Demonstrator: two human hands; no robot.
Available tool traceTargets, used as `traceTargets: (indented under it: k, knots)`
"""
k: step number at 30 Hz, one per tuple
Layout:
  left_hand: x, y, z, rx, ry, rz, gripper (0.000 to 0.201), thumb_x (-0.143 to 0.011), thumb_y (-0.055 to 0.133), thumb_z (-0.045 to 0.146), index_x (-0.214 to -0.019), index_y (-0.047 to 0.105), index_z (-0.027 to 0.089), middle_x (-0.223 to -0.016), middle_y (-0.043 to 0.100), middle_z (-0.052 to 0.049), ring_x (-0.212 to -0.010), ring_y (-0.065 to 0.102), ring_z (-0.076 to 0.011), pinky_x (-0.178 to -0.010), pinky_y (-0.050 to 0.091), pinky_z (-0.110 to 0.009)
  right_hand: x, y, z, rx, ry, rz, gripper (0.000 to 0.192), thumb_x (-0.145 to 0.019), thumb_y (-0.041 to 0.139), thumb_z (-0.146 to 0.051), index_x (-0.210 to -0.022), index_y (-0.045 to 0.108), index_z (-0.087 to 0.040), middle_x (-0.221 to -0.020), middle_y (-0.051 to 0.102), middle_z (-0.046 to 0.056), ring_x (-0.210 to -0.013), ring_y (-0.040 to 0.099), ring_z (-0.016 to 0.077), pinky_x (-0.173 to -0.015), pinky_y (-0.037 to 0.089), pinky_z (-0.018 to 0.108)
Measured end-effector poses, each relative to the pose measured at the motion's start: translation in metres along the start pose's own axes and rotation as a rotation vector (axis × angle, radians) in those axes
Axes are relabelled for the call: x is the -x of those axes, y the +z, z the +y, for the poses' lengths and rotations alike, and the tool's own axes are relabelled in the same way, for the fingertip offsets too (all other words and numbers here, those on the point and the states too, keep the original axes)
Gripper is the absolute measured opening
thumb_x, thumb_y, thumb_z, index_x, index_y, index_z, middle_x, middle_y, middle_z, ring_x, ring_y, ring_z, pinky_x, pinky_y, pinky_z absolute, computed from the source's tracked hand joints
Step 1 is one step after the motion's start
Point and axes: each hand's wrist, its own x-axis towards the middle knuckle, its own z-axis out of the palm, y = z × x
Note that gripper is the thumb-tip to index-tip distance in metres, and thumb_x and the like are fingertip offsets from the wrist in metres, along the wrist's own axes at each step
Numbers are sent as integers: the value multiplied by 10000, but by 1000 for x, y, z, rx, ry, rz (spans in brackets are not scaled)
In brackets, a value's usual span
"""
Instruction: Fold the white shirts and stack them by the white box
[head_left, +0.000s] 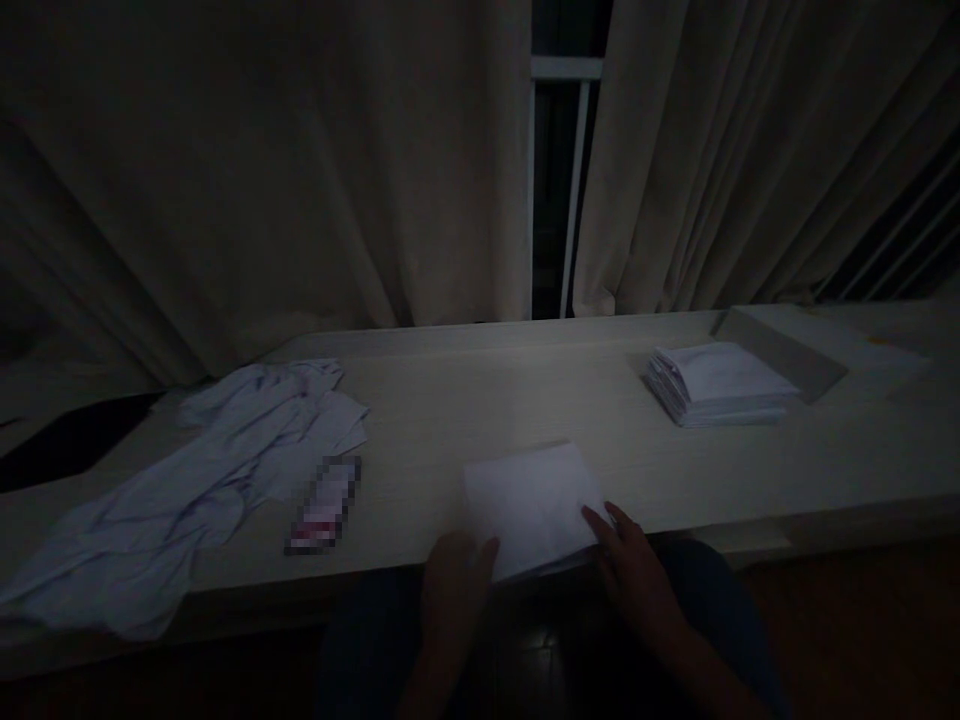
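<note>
Dim room, one pale wooden table running across the view in front of two drawn curtains with a narrow gap of window frame between them. One folded white cloth lying flat at the near edge of the table, its near corner jutting slightly over the edge. Two hands at it: left hand at the cloth's near left corner, thumb resting on top of the fabric, fingers below the edge and out of sight, so grip underneath impossible to tell; right hand at the near right corner, fingertips laid on the cloth's edge, fingers slightly spread, likewise unclear whether pinching or merely pressing. Hands apart from each other, the cloth between them. One neat stack of folded white cloths further back on the right, well apart from the hands; number of pieces in it too hard to count. One loose heap of crumpled pale cloths sprawled over the left of the table. One small flat packet, blurred, lying just beside that heap. One dark flat object at far left.
</note>
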Motion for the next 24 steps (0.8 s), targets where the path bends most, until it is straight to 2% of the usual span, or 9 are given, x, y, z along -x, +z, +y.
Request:
traceTargets:
  k: [3,7,10,13,15,18,20,24]
  knots:
    - [-7,0,-1,9,0,-41,337,-820,508,512,-734,602,200,-789,629,-79,-800,596,-230,-722,434,-332,2,-1,1,13,-1,17,556,-912,487,-143,-1434,461,-335,-1466,409,124,-1281,476,302,-1010,467,495]
    - [-19,-5,-5,145,-87,-91,306,-773,551,473,-631,603,207,-687,641,-57,-727,598,-215,-673,423,-306,1,-5,1,8,-37,41,518,-919,494,-148,-1407,504,-322,-1467,406,141,-1276,483,303,-997,476,480]
    - [-29,-8,-10,233,-170,-133,346,-780,522,500,-626,608,202,-647,635,-46,-684,597,-209,-639,415,-298,-2,-7,0,28,-64,21,509,-906,520,-142,-1383,539,-319,-1467,408,157,-1272,486,317,-990,473,487]
    - [-37,-9,-14,224,-188,-130,343,-774,528,499,-621,600,201,-658,637,-58,-688,604,-222,-643,416,-310,-3,-7,-2,20,-87,-6,510,-899,526,-134,-1365,558,-339,-1468,420,148,-1279,481,320,-993,464,499]
    - [-37,-8,-16,209,-190,-116,299,-756,563,480,-632,592,210,-668,640,-60,-706,612,-230,-656,423,-315,-1,-7,-3,-28,-91,-18,472,-911,549,-199,-1361,561,-340,-1485,409,138,-1297,468,315,-1011,451,501]
    - [-29,-4,-21,194,-199,-60,244,-736,606,461,-696,581,221,-710,649,-55,-727,617,-228,-676,436,-318,-1,-9,-3,-132,-22,-32,389,-919,576,-379,-1302,617,-321,-1500,404,115,-1314,457,310,-1041,432,503]
    - [-20,1,-27,193,-203,-8,271,-743,603,487,-763,571,219,-741,645,-48,-719,611,-223,-679,441,-324,-5,-10,0,-217,67,-42,366,-943,521,-438,-1252,654,-293,-1460,462,105,-1307,471,290,-1054,427,489]
    - [-1,13,-37,205,-161,37,327,-786,529,536,-762,546,210,-752,621,-51,-726,589,-224,-718,446,-351,-29,-8,10,-325,270,-36,474,-956,457,-476,-1295,606,-180,-1313,595,136,-1244,531,263,-1068,414,448]
